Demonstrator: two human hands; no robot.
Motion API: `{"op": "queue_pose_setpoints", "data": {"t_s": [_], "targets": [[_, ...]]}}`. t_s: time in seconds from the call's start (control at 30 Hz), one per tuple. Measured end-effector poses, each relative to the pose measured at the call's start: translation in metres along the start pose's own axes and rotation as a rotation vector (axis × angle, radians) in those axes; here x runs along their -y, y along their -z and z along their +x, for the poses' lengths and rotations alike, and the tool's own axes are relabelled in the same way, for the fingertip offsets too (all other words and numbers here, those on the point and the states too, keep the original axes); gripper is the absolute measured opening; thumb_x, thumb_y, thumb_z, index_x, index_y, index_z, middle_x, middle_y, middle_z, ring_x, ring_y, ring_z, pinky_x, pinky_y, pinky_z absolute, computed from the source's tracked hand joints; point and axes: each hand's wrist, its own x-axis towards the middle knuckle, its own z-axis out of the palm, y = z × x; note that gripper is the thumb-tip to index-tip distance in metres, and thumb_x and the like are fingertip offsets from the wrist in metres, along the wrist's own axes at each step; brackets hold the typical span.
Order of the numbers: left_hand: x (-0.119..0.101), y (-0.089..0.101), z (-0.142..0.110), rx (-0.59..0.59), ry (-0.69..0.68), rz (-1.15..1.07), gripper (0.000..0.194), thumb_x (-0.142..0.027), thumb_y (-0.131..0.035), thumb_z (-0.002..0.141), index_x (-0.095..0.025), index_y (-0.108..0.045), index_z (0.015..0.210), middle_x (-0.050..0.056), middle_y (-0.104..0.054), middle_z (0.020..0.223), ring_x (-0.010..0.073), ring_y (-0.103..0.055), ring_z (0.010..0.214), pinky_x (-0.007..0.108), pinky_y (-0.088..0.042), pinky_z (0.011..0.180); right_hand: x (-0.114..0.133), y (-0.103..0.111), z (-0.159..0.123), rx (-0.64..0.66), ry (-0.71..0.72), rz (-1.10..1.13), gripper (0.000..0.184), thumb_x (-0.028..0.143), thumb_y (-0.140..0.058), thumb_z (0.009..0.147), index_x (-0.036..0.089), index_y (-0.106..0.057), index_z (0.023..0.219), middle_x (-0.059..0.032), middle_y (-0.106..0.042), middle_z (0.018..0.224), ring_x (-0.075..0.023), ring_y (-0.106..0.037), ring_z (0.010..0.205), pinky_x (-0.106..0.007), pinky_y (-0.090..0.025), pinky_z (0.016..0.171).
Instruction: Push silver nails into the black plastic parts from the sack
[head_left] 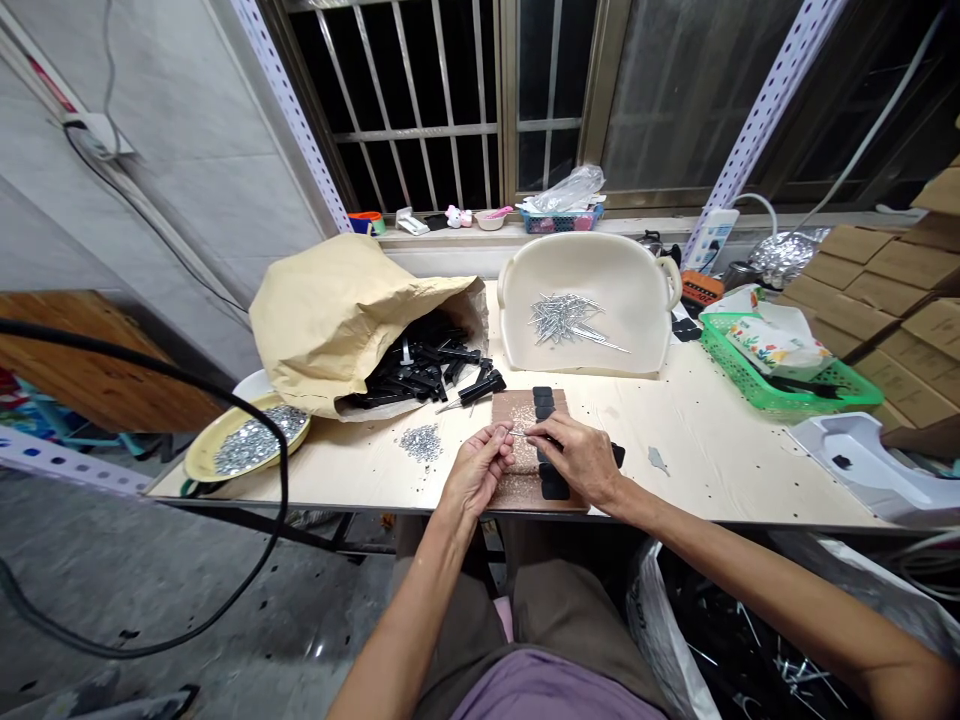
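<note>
My left hand (478,470) and my right hand (579,455) meet over a brown board (517,494) at the table's front edge. Both have their fingers pinched on a thin metal rod (519,433) that spans the short gap between them. Its ends are hidden by the fingertips. Under and beside my right hand runs a row of black rectangular pads (555,484) on the board. To the left of my left hand lies a pile of small metal pieces (421,443). Just beyond it are black-handled tools (484,388) with metal shafts.
A paper sack (322,310) spills black parts at the left, behind a yellow bowl (196,462) of small metal pieces. At the back, a white basin (585,265) holds metal rods. A green basket (780,405) and cardboard boxes (892,330) stand right. A black cable (281,520) loops at left.
</note>
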Motion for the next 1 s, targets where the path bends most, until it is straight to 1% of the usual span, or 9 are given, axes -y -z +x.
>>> {"op": "queue_pose_setpoints", "data": {"t_s": [0.17,0.33,0.47,0.53,0.6,0.67,0.73,0.83,1.0], "targets": [[0.000,0.000,-0.001,0.023,0.025,-0.013,0.020,-0.013,-0.071,0.071,-0.007,-0.062,0.087,0.001,-0.058,0.068,0.0018,-0.050,0.049,0.013,-0.049,0.049,0.000,-0.002,-0.001,-0.032,0.004,0.019,0.019,0.035,-0.048,0.091,0.026,-0.064,0.096,0.0005,-0.064,0.090,-0.0119,-0.061,0.079,-0.020,-0.041,0.066],[0.000,0.002,0.001,0.027,0.074,-0.061,0.013,-0.008,-0.067,0.074,-0.006,-0.061,0.086,0.001,-0.058,0.068,0.0018,-0.051,0.049,0.011,-0.050,0.050,0.000,-0.003,-0.003,-0.025,0.008,0.008,0.020,0.036,-0.046,0.091,0.027,-0.064,0.097,0.0007,-0.064,0.090,-0.0120,-0.061,0.078,-0.020,-0.041,0.063],[0.000,0.001,0.000,0.026,0.108,-0.064,0.013,-0.007,-0.068,0.072,-0.008,-0.061,0.084,0.001,-0.058,0.068,0.0012,-0.051,0.050,0.010,-0.049,0.051,-0.002,-0.003,-0.003,-0.019,0.019,0.019,0.020,0.035,-0.046,0.092,0.027,-0.064,0.097,0.0010,-0.064,0.090,-0.0115,-0.061,0.079,-0.020,-0.041,0.064],[0.002,-0.002,-0.002,0.017,0.042,-0.001,0.017,-0.014,-0.071,0.071,-0.008,-0.061,0.084,0.000,-0.057,0.066,0.0018,-0.050,0.049,0.012,-0.049,0.050,-0.002,-0.003,-0.003,-0.019,0.024,0.025,0.020,0.035,-0.047,0.092,0.027,-0.064,0.097,0.0008,-0.064,0.090,-0.0116,-0.061,0.079,-0.020,-0.041,0.065],[0.007,-0.006,-0.005,-0.017,-0.093,0.116,0.022,-0.023,-0.071,0.072,-0.008,-0.063,0.085,0.000,-0.057,0.065,0.0029,-0.049,0.048,0.015,-0.049,0.049,-0.002,-0.004,-0.004,-0.023,0.020,0.028,0.020,0.035,-0.046,0.092,0.027,-0.064,0.096,0.0007,-0.064,0.090,-0.0116,-0.061,0.079,-0.020,-0.041,0.065],[0.012,-0.009,-0.008,-0.072,-0.241,0.252,0.025,-0.030,-0.067,0.075,-0.009,-0.064,0.088,-0.001,-0.057,0.065,0.0038,-0.050,0.048,0.016,-0.048,0.048,-0.001,-0.005,-0.005,-0.030,0.004,0.024,0.020,0.035,-0.046,0.092,0.026,-0.064,0.096,0.0009,-0.064,0.090,-0.0116,-0.061,0.079,-0.020,-0.040,0.065],[0.017,-0.011,-0.010,-0.121,-0.341,0.349,0.028,-0.035,-0.063,0.078,-0.010,-0.065,0.090,0.000,-0.058,0.067,0.0044,-0.051,0.049,0.016,-0.046,0.049,0.001,-0.007,-0.005,-0.045,-0.017,0.015,0.020,0.036,-0.046,0.092,0.027,-0.063,0.095,0.0012,-0.064,0.089,-0.0117,-0.061,0.079,-0.021,-0.040,0.064],[0.020,-0.009,-0.010,-0.138,-0.386,0.385,0.031,-0.037,-0.062,0.078,-0.010,-0.065,0.093,0.000,-0.059,0.069,0.0054,-0.053,0.051,0.018,-0.047,0.051,0.004,-0.009,-0.006,-0.063,-0.039,0.009,0.020,0.036,-0.046,0.092,0.027,-0.063,0.095,0.0010,-0.065,0.088,-0.0123,-0.061,0.078,-0.021,-0.039,0.064],[0.019,-0.004,-0.007,-0.146,-0.381,0.351,0.029,-0.035,-0.066,0.074,-0.010,-0.066,0.091,0.000,-0.060,0.068,0.0056,-0.053,0.050,0.020,-0.048,0.051,0.008,-0.011,-0.006,-0.074,-0.097,0.030,0.017,0.036,-0.047,0.091,0.025,-0.061,0.092,0.0017,-0.066,0.089,-0.0132,-0.062,0.078,-0.023,-0.039,0.064]]}}
